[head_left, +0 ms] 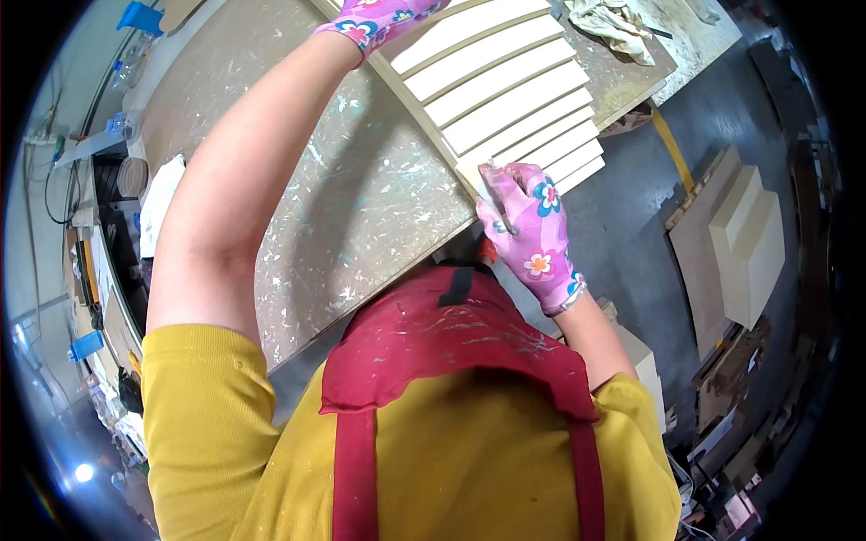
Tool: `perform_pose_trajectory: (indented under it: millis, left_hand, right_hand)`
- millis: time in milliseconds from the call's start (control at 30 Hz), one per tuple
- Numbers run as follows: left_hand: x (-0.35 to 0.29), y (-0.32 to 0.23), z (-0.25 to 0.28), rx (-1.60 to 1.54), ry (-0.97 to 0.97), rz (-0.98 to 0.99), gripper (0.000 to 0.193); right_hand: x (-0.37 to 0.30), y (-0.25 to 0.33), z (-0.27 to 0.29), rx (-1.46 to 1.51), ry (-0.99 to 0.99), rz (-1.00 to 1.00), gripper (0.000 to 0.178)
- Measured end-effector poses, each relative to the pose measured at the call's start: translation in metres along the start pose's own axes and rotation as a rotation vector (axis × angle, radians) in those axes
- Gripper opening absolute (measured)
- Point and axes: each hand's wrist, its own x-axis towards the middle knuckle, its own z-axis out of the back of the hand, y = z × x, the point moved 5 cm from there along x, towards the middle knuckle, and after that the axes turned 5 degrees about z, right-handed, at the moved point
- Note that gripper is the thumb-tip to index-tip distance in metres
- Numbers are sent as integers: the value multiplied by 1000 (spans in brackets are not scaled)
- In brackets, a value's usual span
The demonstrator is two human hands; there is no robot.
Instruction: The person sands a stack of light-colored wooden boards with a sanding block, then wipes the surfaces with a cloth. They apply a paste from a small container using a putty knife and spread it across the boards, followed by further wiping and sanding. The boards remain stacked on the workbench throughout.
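The slatted panel (pixel 505 86) lies towards 12 to 1 o'clock, on the corner of the paint-flecked workbench (pixel 361 167). The workbench, the largest piece here, spreads mostly towards 10 and 11 o'clock.

The panel is next in size: cream strips set side by side in steps, with a straight tan rail along its 9 o'clock side and a ragged edge of strip ends at 3 o'clock, which seems to reach out over the floor (pixel 636 194). I judge it stiff, wood-like board, awkward rather than truly heavy, with smooth faces that could slide under a glove. The projecting strip ends look the likeliest part to chip, so the straight rail and the solid corner at 6 o'clock would make the safer grips, a palm on each.

At 3 o'clock, well apart, a pale stepped block (pixel 749 243) leans over a flat board (pixel 696 261).

The right hand (pixel 532 230), in a pink flowered glove, is at 2 o'clock beside that near corner, its fingers bent close together; whether they pinch anything I cannot tell. The left hand (pixel 383 22), gloved alike, is near 11 to 12 o'clock by the rail; its fingertips are cut off, so their spread cannot be told.
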Motion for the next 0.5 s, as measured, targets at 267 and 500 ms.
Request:
perform_pose_trajectory:
  millis: [267, 500]
  left_hand:
    - [-1, -5, 4, -28, -18, 12, 54]
    - [-5, 1, 4, -19, -1, 22, 54]
  right_hand:
    - [2, -5, 8, -134, -11, 111, 45]
    - [15, -73, 31, -192, -73, 71, 43]
